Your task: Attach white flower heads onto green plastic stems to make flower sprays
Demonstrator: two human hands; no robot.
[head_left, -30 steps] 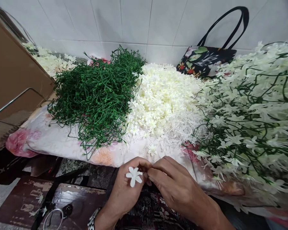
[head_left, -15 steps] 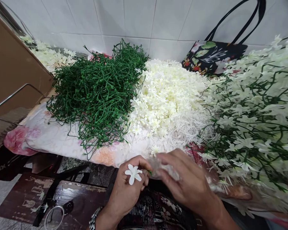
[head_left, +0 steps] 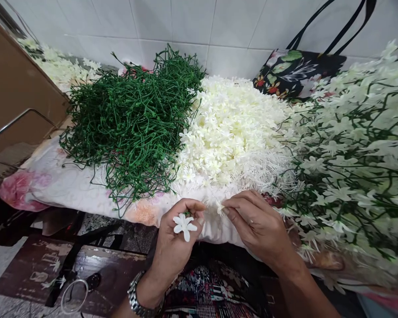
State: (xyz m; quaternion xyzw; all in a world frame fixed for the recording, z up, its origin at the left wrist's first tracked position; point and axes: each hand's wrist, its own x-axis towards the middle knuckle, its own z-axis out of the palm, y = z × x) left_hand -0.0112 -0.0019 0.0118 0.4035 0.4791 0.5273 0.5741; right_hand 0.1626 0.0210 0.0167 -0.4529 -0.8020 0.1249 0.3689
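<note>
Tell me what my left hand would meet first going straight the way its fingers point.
Probably the small white petalled flower at your right hand; depth is unclear, so your left hand might pass in front of or behind it.

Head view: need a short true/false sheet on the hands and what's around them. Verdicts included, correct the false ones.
1. The left hand holds a white flower. True.
2. The watch is worn on the right arm. False: it is on the left one.
3. The fingers of the right hand pinch a small white blossom. True.
4. The heap of green stems lies to the right of the pile of loose white flowers. False: it lies to the left.
5. The floral bag is by the tiled wall. True.
</note>
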